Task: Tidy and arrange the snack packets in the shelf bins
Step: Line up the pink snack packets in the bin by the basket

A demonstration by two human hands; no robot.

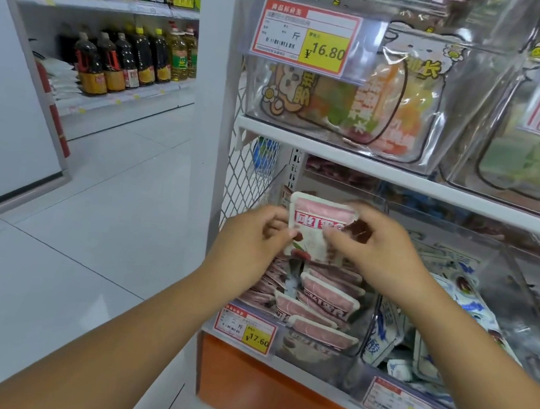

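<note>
Holding one pink snack packet (313, 230) upright just above the leftmost lower bin (306, 358), both hands engaged.

Step in hand, as judged: squaring up a single packet before it goes back in line.

Left hand (250, 236): grip pinched on the packet's left edge.
Right hand (382, 250): grip closed on the packet's right side, fingers across its face.

Next move, as judged: lower the packet into the bin, face forward, in line with the overlapping row. It calls for a gap at the back of the stack and care not to tip the neighbours.

Containers:
- Leftmost lower bin, clear plastic: pink packets (328, 298) of the same kind, overlapped in rough rows, several skewed. Price tag (245, 326) on the shelf edge in front.
- Adjoining lower bin (510, 297), clear: blue-and-white packets (385, 333), loosely heaped.
- Upper shelf bin (258, 100), clear: large bags of mixed-colour sweets (377, 108), standing.
</note>
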